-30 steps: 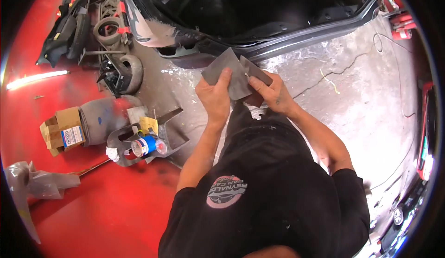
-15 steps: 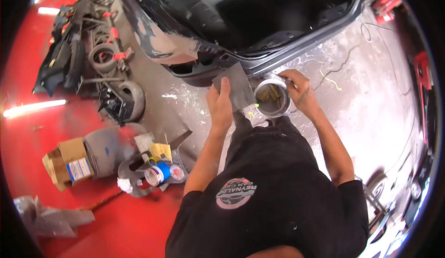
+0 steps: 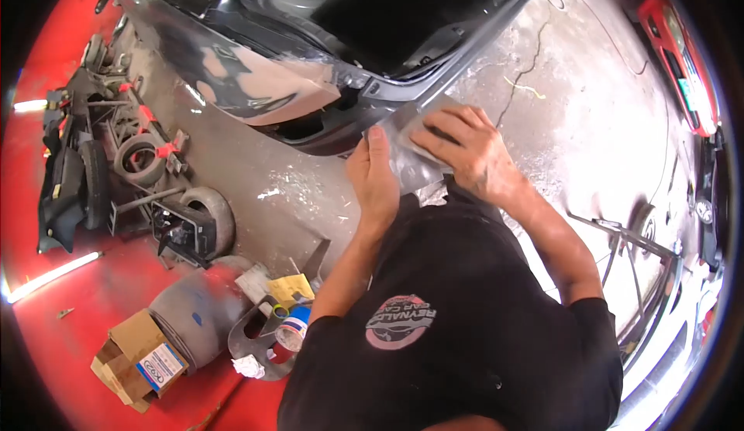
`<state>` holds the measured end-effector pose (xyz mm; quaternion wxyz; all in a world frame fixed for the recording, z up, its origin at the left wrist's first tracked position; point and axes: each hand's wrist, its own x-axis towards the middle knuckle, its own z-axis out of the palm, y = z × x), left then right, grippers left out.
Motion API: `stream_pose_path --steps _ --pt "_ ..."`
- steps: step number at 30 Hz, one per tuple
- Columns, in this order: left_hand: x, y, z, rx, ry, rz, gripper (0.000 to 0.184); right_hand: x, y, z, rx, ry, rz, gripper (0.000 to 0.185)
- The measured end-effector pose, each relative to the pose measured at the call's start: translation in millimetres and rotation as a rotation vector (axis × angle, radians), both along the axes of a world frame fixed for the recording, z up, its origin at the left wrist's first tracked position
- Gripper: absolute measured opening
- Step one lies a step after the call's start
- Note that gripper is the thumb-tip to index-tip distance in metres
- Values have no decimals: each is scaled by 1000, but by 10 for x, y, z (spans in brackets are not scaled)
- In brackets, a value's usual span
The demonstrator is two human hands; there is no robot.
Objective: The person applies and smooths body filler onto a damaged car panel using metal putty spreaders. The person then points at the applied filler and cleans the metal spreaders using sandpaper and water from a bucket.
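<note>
My left hand (image 3: pixel 374 171) grips the near left edge of a flat grey sheet (image 3: pixel 412 169), thumb on top. My right hand (image 3: pixel 469 148) is over the sheet's right part, fingers bent together around a thin, pale-edged thing that is too blurred to name. Both hands are in front of my waist, close to the rear corner of a dark grey car (image 3: pixel 372 90). Tan and grey patches (image 3: pixel 260 86) cover the car's rear side panel beside its open rear.
Tyres (image 3: pixel 208 218) and dark car parts (image 3: pixel 66 187) lie at the left. Lower left are a cardboard box (image 3: pixel 136 353), a blue-labelled container (image 3: pixel 293 329) and yellow paper (image 3: pixel 292 289). A metal frame (image 3: pixel 632 237) stands at the right, near a red bumper (image 3: pixel 680 63).
My right hand has moved left from a round bucket onto the sheet. The bucket, with yellowish pieces in it, is out of sight now. The view has shifted to the right.
</note>
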<state>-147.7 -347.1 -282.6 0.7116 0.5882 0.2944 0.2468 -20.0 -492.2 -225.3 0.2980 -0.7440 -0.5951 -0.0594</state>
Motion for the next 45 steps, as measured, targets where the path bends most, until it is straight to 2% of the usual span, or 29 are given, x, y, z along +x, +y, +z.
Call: stream_pose_path --steps 10,18,21,23,24,25,26,28,29,30,31,32,34,35,38,39,42,43,45 --pt "-52 -151 -307 -153 -78 29 38 -466 -228 -103 -110 30 -96 47" --pt "-74 -87 -372 -8 28 57 38 -503 -463 -294 -200 47 -81 46" --pt "25 -44 6 116 -65 211 39 -485 -552 -395 -219 101 -83 46" --pt "76 25 47 117 -139 196 39 -450 -656 -557 -213 174 -88 47" --pt "78 74 53 115 -175 194 40 -426 -645 -506 -129 246 -115 48" --pt "-13 197 -54 148 16 67 38 -413 -633 -393 -45 322 -141 49" --pt "-7 162 -146 -86 -67 44 37 -398 -613 -262 42 398 -170 51" --pt "95 29 -191 -550 -231 -15 38 -396 -497 -21 66 300 -55 53" --pt "81 13 -359 -692 -191 -73 38 -438 -419 42 66 247 5 55" --pt "86 -46 -315 -767 -194 -70 36 -465 -384 70 65 192 67 56" --pt "78 -118 -231 -841 -200 -66 34 -494 -384 20 -47 177 88 68" --pt "74 -145 -183 -916 -206 -61 32 -488 -392 -59 -75 169 31 70" --pt "30 -113 -196 -823 -227 -86 33 -477 -438 -188 -137 161 -69 74" --pt "15 -102 -181 -799 -226 -86 34 -450 -427 -215 -142 149 -93 67" --pt "46 -10 -26 -653 -206 -18 33 -292 -534 -529 -301 102 -126 62" --pt "34 23 52 -601 -192 13 32 -291 -628 -722 -367 212 -118 62" --pt "35 182 162 -249 -193 61 31 -260 -681 -818 -220 342 -267 57" --pt "33 240 115 -228 -192 18 33 -222 -608 -729 -136 281 -348 49" --pt "24 243 53 -130 -133 -43 38 -128 -401 -316 -66 160 -299 50"
